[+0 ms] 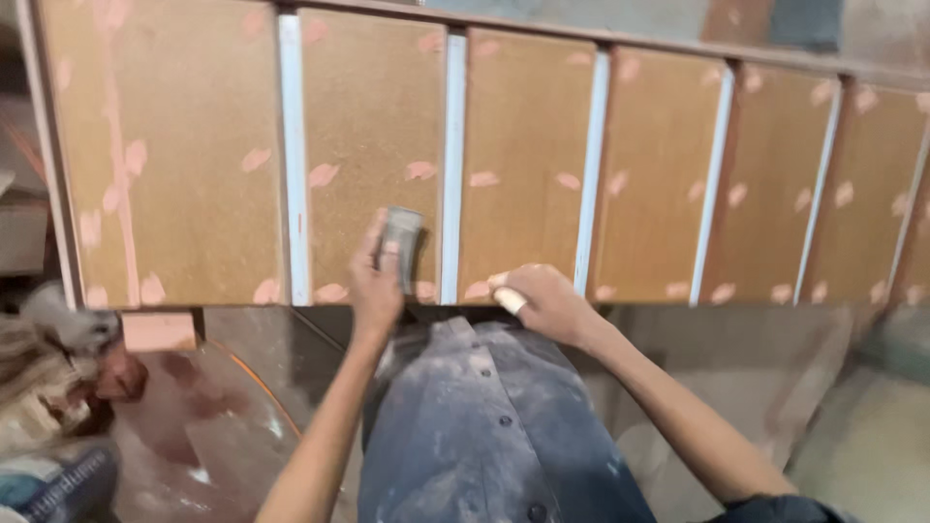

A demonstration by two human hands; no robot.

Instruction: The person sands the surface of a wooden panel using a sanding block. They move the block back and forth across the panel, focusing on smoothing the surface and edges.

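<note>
Six brown panels make up the long board [523,165], split by pale strips and dotted with pinkish filler patches. My left hand [376,281] grips a small grey sanding block [399,247] flat against the second panel from the board's left end, near its lower edge. My right hand [542,302] rests curled on that lower edge, one fingertip pale; whether it holds anything I cannot tell. Patches everywhere look unsanded, so most work seems left. Motion blur hides the block's face.
</note>
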